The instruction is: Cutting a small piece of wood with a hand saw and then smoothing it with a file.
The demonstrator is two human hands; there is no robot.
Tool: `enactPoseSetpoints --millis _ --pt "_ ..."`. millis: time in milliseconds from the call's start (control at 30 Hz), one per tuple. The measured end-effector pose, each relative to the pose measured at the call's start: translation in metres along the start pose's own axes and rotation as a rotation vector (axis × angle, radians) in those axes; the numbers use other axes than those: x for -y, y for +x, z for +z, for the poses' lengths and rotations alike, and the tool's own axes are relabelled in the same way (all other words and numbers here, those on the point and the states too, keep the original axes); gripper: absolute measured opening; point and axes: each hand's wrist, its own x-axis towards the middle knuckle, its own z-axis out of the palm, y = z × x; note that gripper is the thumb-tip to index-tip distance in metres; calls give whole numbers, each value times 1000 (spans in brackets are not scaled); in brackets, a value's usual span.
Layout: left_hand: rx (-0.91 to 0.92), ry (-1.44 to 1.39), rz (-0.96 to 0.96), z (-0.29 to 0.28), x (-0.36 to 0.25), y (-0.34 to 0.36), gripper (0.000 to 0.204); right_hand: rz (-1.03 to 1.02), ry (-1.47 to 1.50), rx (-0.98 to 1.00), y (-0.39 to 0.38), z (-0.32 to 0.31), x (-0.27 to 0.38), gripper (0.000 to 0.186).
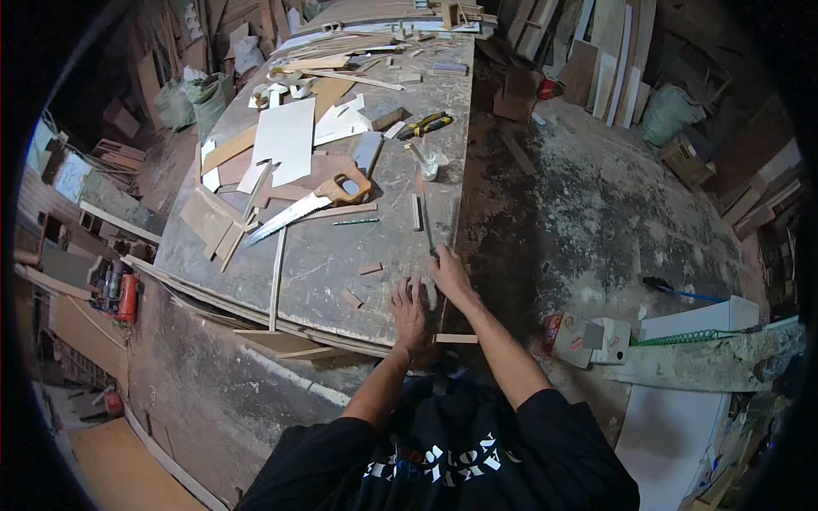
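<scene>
My right hand [452, 274] grips the dark end of a long, thin tool [429, 227], which points away from me along the right side of the worktable [319, 255]. My left hand [407, 308] rests on the tabletop just left of it, fingers apart; anything beneath its fingers is too small to make out. A short wooden strip [416, 212] lies left of the tool, with small wood blocks [370, 268] nearer my left hand. A wooden-handled handsaw [294, 213], a patterned pencil-like stick [354, 221] and a clear cup [431, 167] lie or stand farther up.
White boards [285, 140], offcuts and yellow-black pliers [424, 125] cover the far table. Stained concrete floor [609, 196] runs along the right, with leaning boards [613, 60], a sack [673, 111] and a white panel [682, 430]. A red compressor-like machine [128, 298] stands at left.
</scene>
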Motion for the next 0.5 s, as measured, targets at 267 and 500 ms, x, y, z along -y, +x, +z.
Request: enactPoseSetpoints --millis 267,500 --pt "165 89 61 -4 -2 9 56 379 345 -159 -123 -70 2 14" --pt "317 53 233 -2 2 6 19 470 180 -324 -246 -36 50 24"
